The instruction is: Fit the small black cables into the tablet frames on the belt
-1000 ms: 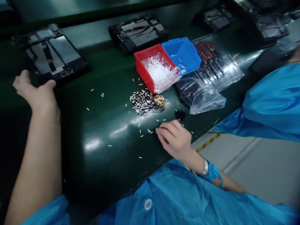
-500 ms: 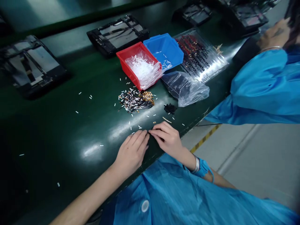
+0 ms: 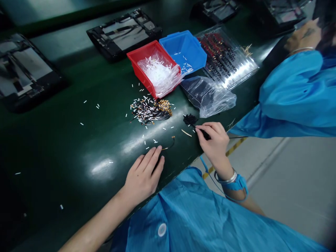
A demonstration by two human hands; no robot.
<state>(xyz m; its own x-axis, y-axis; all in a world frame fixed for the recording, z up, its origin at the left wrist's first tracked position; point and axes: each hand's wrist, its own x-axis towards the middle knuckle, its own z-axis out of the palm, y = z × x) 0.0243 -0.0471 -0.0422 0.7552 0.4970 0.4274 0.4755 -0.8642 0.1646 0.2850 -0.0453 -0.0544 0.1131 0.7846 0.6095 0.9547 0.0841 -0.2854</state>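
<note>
My left hand [image 3: 144, 174] lies palm down on the green table, fingers stretched out and slightly apart. By its fingertips is a thin black cable [image 3: 172, 143] with a small gold connector at its far end. My right hand [image 3: 214, 141] has thumb and index finger pinched together at the edge of a small heap of black pieces [image 3: 189, 119]; what sits between the fingertips is too small to make out. Farther back lies a pile of similar black cables [image 3: 162, 112] with gold ends, white slips scattered over it.
A red bin [image 3: 141, 71] holds a plastic bag of white slips; a blue bin [image 3: 168, 41] touches it. Beside them lie a clear bag [image 3: 210, 96] and a clear tray [image 3: 233, 66] of parts. Open device housings [image 3: 126, 35] stand behind. A co-worker's blue sleeve [image 3: 291, 94] is at right.
My right hand has left my left hand's fingertips and moved right to the black heap. The thin cable now shows on the table. My left fingers have spread a little.
</note>
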